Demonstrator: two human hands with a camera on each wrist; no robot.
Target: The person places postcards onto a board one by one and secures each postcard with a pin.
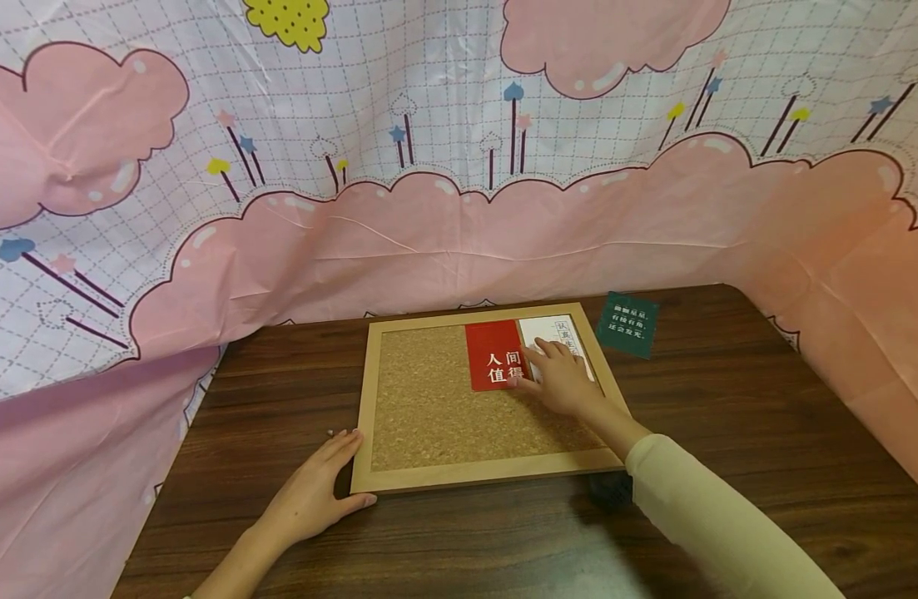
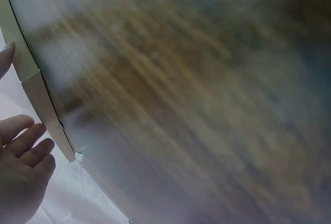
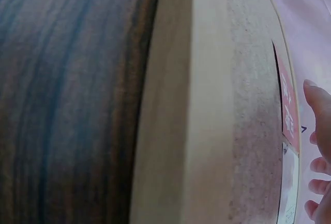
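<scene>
Sleeve: pale and nearest the camera [image 1: 717, 507], it covers the right arm, which reaches across the board's front right corner, likely to bring the fingers over the far cards.
Framed cork board: lies flat on the desk [image 1: 459, 549], its wooden frame [image 1: 466, 475] within reach of both hands, probably so that one can work while the other steadies.
Left hand: at the near left corner [image 1: 309, 491], fingers close together along the frame's left side, thumb apart by the front edge; nothing pinched, seemingly there to stop the board sliding.
Right hand: spread above the white card [image 1: 544, 329], thumb towards the red card's lower corner [image 1: 559, 374]; apparently smoothing or lining up, though I cannot tell how firmly it presses.
Red card: on the cork near the far edge [image 1: 492, 341], side by side with the white one, presumably to form a neat row.
Green card: on the bare wood right of the frame [image 1: 627, 325], perhaps kept handy there.
</scene>
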